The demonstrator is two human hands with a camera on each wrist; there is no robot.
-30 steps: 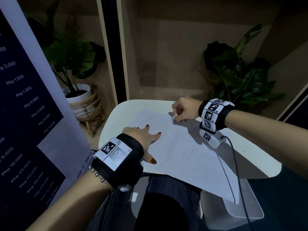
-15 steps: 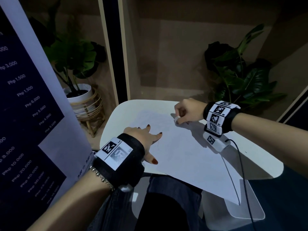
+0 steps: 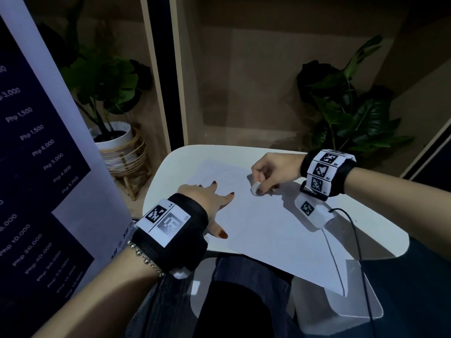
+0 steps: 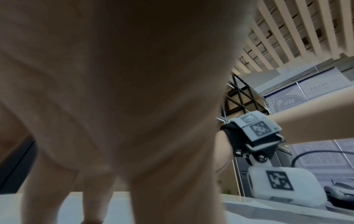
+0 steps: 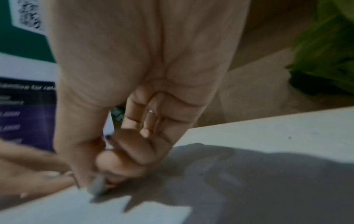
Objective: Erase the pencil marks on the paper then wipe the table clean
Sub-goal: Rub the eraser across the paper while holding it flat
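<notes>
Right hand [image 3: 273, 170] pinches one eraser [image 3: 255, 188]; flat left hand [image 3: 207, 198] presses one paper [image 3: 280, 230].

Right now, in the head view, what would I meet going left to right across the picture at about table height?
Price banner → white plant pot in its wicker stand → left hand flat on the paper → eraser → right hand pinching it → dark leafy plant.

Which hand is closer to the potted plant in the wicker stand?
Left. The left hand lies flat on the paper's left side, the side toward that plant. The right hand pinches the eraser at the far right, across the table.
</notes>
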